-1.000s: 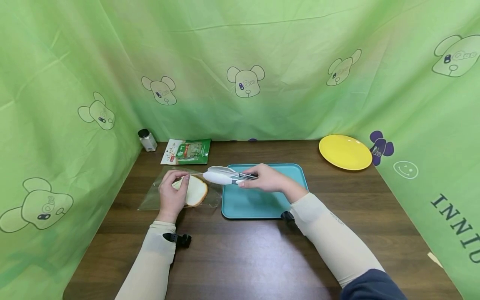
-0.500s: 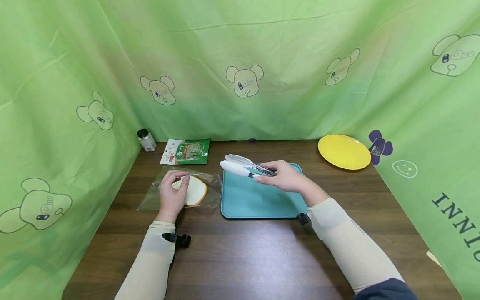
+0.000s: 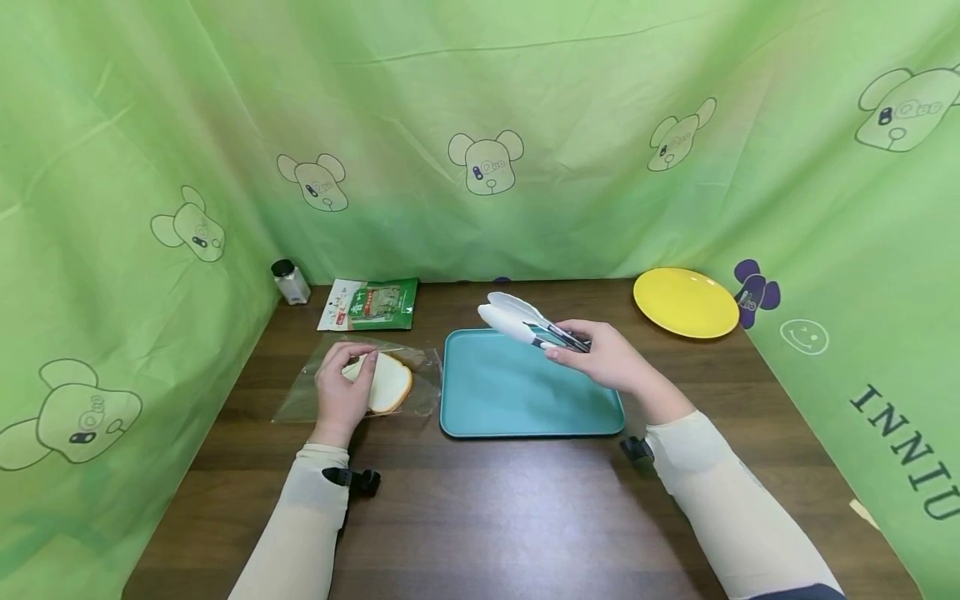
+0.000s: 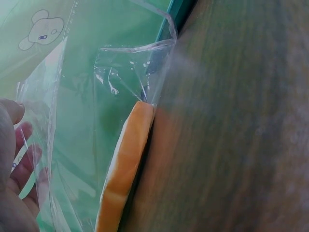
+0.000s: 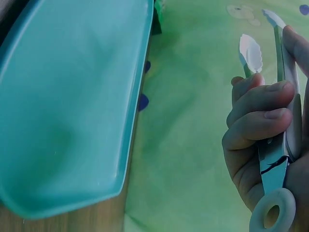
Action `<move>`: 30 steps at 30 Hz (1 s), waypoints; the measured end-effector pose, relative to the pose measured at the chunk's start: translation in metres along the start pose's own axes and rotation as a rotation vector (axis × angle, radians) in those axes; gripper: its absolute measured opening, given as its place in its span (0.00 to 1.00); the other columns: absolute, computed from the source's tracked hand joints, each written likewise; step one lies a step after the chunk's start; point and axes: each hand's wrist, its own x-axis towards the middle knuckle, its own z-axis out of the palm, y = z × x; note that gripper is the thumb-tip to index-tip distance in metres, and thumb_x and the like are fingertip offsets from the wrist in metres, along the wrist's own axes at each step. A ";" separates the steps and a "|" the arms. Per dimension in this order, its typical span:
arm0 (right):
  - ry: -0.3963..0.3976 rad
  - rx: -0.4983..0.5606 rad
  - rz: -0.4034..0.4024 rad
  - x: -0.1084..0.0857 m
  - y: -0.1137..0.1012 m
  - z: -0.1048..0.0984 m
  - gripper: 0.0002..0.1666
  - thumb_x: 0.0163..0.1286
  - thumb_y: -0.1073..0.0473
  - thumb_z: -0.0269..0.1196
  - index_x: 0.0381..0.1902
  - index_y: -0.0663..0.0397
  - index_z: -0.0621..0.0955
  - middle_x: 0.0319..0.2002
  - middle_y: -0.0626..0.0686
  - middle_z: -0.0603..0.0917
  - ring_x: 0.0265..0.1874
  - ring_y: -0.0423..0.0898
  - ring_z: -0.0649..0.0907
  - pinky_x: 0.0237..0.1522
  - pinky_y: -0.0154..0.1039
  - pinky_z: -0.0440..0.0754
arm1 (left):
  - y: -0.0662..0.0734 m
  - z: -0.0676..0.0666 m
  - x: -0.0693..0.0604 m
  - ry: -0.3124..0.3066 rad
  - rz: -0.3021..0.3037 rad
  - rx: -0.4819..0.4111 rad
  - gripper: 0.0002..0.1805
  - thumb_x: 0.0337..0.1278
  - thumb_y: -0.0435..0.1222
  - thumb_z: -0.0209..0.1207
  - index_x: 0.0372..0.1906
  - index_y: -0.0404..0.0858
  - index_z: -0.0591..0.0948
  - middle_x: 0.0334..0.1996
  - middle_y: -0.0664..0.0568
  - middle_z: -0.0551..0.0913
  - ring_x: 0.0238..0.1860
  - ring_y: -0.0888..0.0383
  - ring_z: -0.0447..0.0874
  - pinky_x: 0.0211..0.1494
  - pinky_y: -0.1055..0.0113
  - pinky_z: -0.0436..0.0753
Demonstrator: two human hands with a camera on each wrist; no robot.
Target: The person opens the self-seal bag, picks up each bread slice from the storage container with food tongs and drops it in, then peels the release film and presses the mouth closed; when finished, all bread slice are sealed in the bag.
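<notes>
My left hand [image 3: 342,392] is over the left part of a clear plastic bag [image 3: 303,396]. Its thumb and curled fingers hold the bag's raised upper film [image 4: 50,121]. Inside the bag lies a slice of bread [image 3: 392,383] with a brown crust, partly hidden behind the hand. In the left wrist view the crust [image 4: 126,166] shows edge-on beside the tabletop. My right hand [image 3: 603,358] grips a pair of tongs [image 3: 517,319] above the back right of a teal tray [image 3: 517,400]. The tongs' white tips point left and stand slightly apart, with nothing between them.
A yellow plate [image 3: 686,302] stands at the back right of the wooden table [image 3: 480,517]. At the back left are a green and white packet [image 3: 371,305] and a black-capped shaker [image 3: 290,282]. A green curtain [image 3: 405,217] encloses the back and sides.
My right hand has carried the tongs rightward, away from the bread and bag, and their tips have risen over the tray. The left hand has stayed at the bag.
</notes>
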 end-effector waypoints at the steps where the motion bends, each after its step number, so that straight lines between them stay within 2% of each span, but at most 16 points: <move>1: 0.008 0.001 0.003 -0.002 0.001 -0.002 0.35 0.67 0.39 0.74 0.66 0.50 0.82 0.50 0.53 0.87 0.42 0.49 0.83 0.41 0.43 0.82 | 0.000 0.000 0.000 -0.001 -0.003 -0.001 0.04 0.67 0.31 0.69 0.44 0.37 0.90 0.43 0.51 0.86 0.48 0.54 0.83 0.55 0.48 0.80; 5: 0.017 0.036 0.031 -0.009 0.006 -0.009 0.36 0.66 0.38 0.74 0.66 0.47 0.80 0.38 0.53 0.85 0.27 0.50 0.82 0.26 0.41 0.81 | -0.001 0.000 0.001 -0.001 -0.010 -0.002 0.04 0.67 0.31 0.69 0.44 0.38 0.90 0.43 0.52 0.86 0.48 0.55 0.83 0.56 0.49 0.80; 8: 0.024 0.075 0.054 -0.014 0.010 -0.013 0.37 0.65 0.38 0.75 0.67 0.46 0.79 0.31 0.54 0.82 0.21 0.51 0.81 0.22 0.41 0.80 | 0.000 0.000 0.001 0.000 -0.006 0.001 0.04 0.67 0.31 0.69 0.44 0.38 0.90 0.43 0.52 0.86 0.48 0.54 0.83 0.55 0.49 0.80; 18: 0.114 0.095 0.017 -0.029 0.023 -0.028 0.36 0.64 0.47 0.78 0.65 0.54 0.81 0.31 0.53 0.80 0.30 0.45 0.78 0.28 0.32 0.77 | 0.001 0.000 0.001 -0.003 -0.008 0.012 0.04 0.67 0.31 0.69 0.43 0.38 0.90 0.43 0.52 0.86 0.48 0.55 0.83 0.55 0.48 0.80; 26: 0.151 0.091 0.076 -0.042 0.029 -0.041 0.39 0.65 0.45 0.77 0.67 0.56 0.79 0.36 0.56 0.82 0.33 0.46 0.79 0.29 0.33 0.79 | 0.003 -0.001 0.001 -0.016 -0.016 0.003 0.04 0.67 0.31 0.68 0.44 0.37 0.89 0.43 0.50 0.86 0.48 0.54 0.83 0.55 0.46 0.79; 30: 0.186 0.064 0.094 -0.047 0.039 -0.044 0.38 0.67 0.43 0.75 0.67 0.56 0.79 0.36 0.56 0.83 0.30 0.46 0.80 0.27 0.35 0.80 | 0.003 -0.001 0.001 -0.014 -0.010 0.000 0.04 0.68 0.31 0.68 0.44 0.37 0.89 0.43 0.50 0.86 0.48 0.53 0.83 0.55 0.47 0.79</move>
